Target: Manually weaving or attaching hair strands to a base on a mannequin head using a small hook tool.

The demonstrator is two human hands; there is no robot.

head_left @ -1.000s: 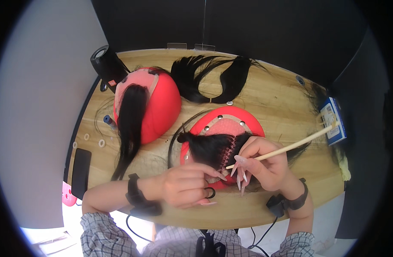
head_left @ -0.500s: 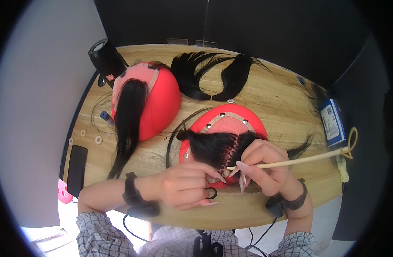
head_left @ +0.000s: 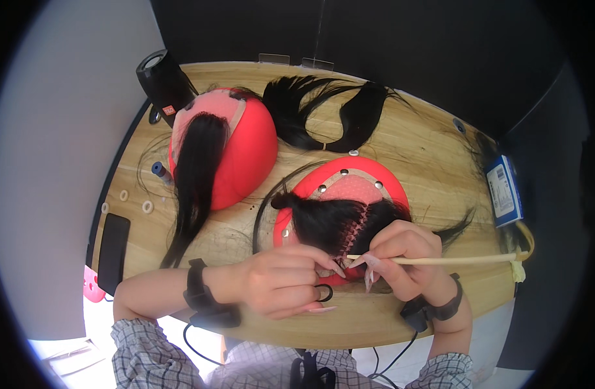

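A red dome-shaped wig block (head_left: 396, 185) carries a mesh cap with black hair (head_left: 323, 217), held by several silver pins. A row of small knots runs through the hair down to my fingers. My right hand (head_left: 411, 256) pinches a slender cream-coloured stick (head_left: 466, 260) with a loop at its far right end. The tip of the stick is at the near end of the knots. Just left of it, my left hand (head_left: 284, 279) is closed, its index fingertip at the hair. What it pinches is hidden. A black ring is on one finger.
Left of my hands stands a second red wig block (head_left: 258, 155) with a long black hairpiece (head_left: 200, 168). Behind lies a loose hair bundle (head_left: 362, 117). A black cylindrical speaker (head_left: 164, 81), dark phone (head_left: 114, 253) and blue-and-white box (head_left: 505, 191) stand along the edges.
My right hand has tilted the stick, so its looped end has swung down toward me and it lies nearly level. My left hand has hardly moved. The whole view has shifted slightly.
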